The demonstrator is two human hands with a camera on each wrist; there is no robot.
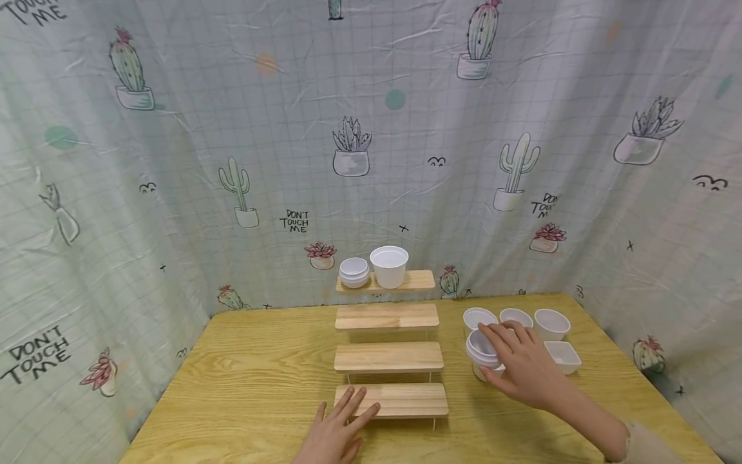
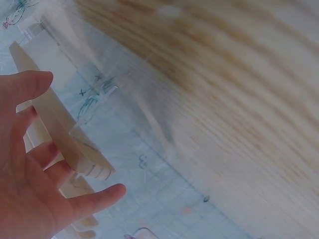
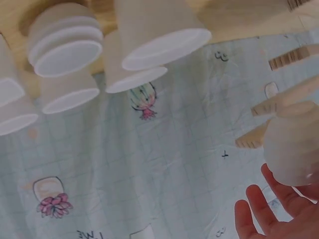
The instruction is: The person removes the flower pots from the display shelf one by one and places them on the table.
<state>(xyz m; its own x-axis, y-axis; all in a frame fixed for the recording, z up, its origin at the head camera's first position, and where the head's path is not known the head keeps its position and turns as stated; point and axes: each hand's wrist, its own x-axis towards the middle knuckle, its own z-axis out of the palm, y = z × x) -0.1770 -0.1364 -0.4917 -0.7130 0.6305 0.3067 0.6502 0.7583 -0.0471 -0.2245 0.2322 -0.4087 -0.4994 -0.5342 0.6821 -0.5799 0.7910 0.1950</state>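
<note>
A stack of small white bowls (image 1: 484,351) is grasped by the right hand (image 1: 522,367), fingers curled over the rim w/ thumb at the side; the stack sits on the table (image 1: 249,374), right of the wooden step shelf (image 1: 388,357). In the right wrist view the same stack (image 3: 291,144) is seen against the fingertips (image 3: 259,201). Just behind the stack, three white round cups are lined up: one (image 1: 478,317) touching or nearly touching the stack, a second (image 1: 516,316) partly hidden by the fingers, a third (image 1: 551,323) further right. A white square dish (image 1: 563,356) lies just right of the hand.

The left hand (image 1: 336,432) is laid flat, fingers straight & relaxed, nothing grasped, fingertips resting on the lowest shelf step (image 1: 400,399). In the left wrist view the step's edge (image 2: 60,127) is seen between thumb and fingers.

On the top step (image 1: 417,280) a large white cup (image 1: 389,265) stands beside another bowl stack (image 1: 354,271), approx. touching. A cactus-print cloth (image 1: 174,161) is hung behind and at both sides.
</note>
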